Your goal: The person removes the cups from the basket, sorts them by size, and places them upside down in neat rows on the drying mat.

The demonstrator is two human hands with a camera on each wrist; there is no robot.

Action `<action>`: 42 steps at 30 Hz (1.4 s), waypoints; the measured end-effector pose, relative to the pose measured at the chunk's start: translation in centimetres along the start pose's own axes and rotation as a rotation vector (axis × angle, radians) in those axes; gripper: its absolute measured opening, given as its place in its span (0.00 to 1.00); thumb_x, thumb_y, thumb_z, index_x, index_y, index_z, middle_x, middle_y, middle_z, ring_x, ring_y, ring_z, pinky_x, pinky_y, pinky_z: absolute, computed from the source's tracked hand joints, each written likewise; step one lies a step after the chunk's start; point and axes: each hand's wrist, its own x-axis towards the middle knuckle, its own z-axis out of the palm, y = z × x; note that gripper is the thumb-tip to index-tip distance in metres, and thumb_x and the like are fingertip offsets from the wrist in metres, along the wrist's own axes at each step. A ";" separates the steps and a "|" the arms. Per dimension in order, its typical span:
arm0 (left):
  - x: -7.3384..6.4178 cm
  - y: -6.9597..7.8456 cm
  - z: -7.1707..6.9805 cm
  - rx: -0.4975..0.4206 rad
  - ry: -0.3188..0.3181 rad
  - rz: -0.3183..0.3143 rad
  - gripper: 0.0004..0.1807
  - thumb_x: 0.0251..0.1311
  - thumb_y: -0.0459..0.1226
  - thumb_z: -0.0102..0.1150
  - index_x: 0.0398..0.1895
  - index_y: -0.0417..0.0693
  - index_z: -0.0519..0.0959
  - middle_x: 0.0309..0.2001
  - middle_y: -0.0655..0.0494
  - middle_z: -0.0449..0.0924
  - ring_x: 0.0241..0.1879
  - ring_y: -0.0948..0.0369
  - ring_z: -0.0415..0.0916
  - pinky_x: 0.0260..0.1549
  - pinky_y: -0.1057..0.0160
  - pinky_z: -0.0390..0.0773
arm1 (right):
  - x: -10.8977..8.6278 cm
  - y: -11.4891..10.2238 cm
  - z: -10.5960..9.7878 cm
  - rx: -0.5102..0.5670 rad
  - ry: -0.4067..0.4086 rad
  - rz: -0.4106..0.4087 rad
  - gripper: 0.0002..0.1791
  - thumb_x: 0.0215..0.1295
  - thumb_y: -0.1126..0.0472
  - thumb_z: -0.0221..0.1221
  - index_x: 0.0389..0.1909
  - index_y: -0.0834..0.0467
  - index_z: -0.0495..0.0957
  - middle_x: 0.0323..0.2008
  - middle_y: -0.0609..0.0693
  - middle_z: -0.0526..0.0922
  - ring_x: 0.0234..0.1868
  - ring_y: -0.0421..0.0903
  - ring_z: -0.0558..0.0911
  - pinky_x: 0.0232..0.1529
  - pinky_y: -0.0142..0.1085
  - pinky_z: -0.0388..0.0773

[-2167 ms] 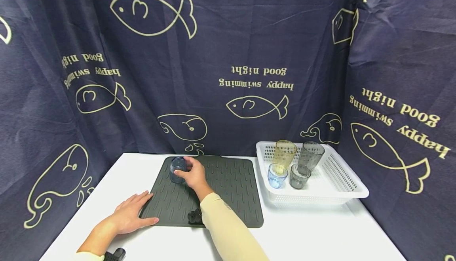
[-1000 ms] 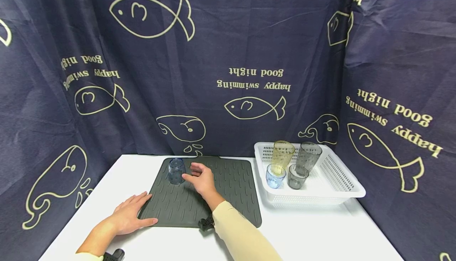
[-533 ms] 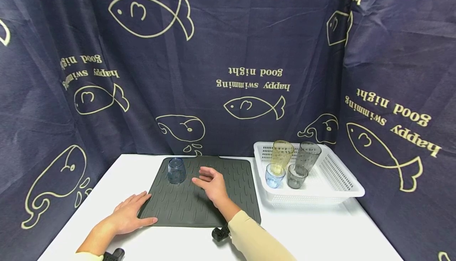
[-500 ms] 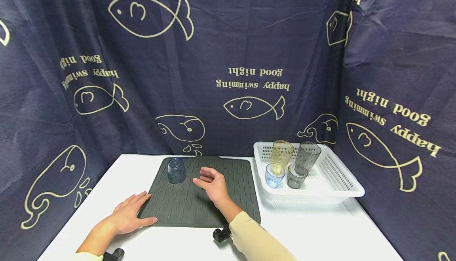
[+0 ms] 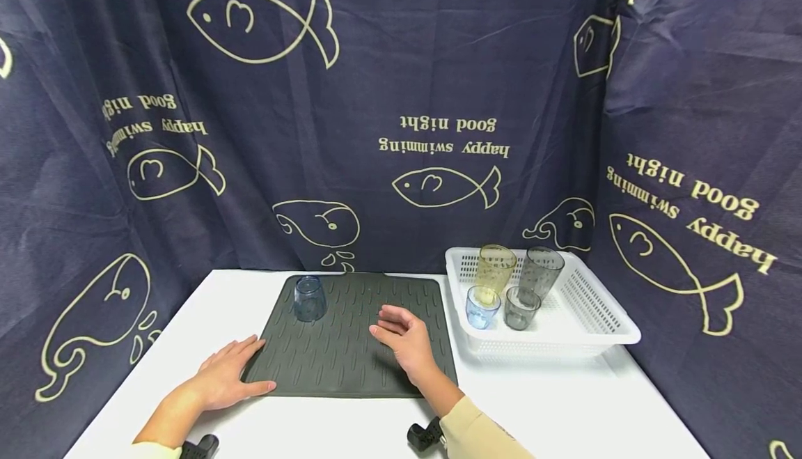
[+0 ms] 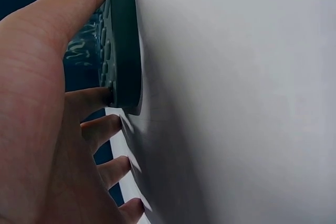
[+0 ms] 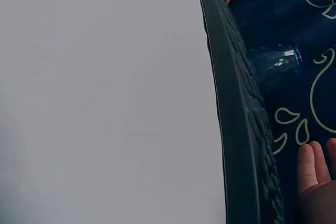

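Note:
A dark blue drinking glass (image 5: 310, 299) stands narrower end up near the far left corner of a dark grey ribbed drying mat (image 5: 341, 354). My left hand (image 5: 224, 377) rests at the mat's near left corner. In the left wrist view, its thumb (image 6: 79, 3) and one finger touch the mat, while the other fingers lie on the white tabletop. Above the mat's right half is my right hand (image 5: 409, 342), fingers relaxed and holding nothing, apart from the glass. The right wrist view shows the glass (image 7: 275, 62) beyond the mat's edge and the right fingertips (image 7: 306, 163).
A white perforated basket (image 5: 598, 320) stands on the white table (image 5: 551, 403) to the right of the mat. It holds a tall yellow glass (image 5: 495, 269), a tall grey glass (image 5: 541, 271), a short light blue glass (image 5: 482, 309) and a short grey glass (image 5: 521, 309). Navy curtains (image 5: 376, 83) surround the table.
My right hand has let go of the dark blue glass and moved right and nearer across the mat. The glass stays on the mat; my left hand has not moved.

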 end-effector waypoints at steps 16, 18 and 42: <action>0.1 -0.1 0.2 -0.004 0.014 0.004 0.53 0.53 0.64 0.68 0.72 0.37 0.68 0.73 0.31 0.64 0.71 0.25 0.57 0.62 0.20 0.58 | -4.0 -2.1 -4.9 0.026 -0.024 -0.013 0.27 0.60 0.70 0.70 0.62 0.65 0.77 0.60 0.65 0.80 0.59 0.52 0.84 0.54 0.30 0.84; 0.0 -0.1 0.2 -0.007 0.017 0.007 0.53 0.53 0.64 0.69 0.72 0.37 0.68 0.73 0.31 0.64 0.71 0.25 0.57 0.62 0.20 0.58 | -4.5 -2.6 -5.4 0.025 -0.023 -0.029 0.28 0.60 0.71 0.70 0.62 0.66 0.76 0.59 0.63 0.81 0.58 0.49 0.85 0.54 0.30 0.84; 0.1 -0.4 0.2 0.003 0.023 0.022 0.52 0.53 0.64 0.69 0.72 0.37 0.69 0.72 0.32 0.66 0.71 0.26 0.59 0.62 0.21 0.60 | -8.0 -6.1 -13.4 -0.060 0.033 -0.259 0.24 0.58 0.80 0.66 0.56 0.80 0.73 0.50 0.51 0.88 0.51 0.42 0.88 0.51 0.31 0.86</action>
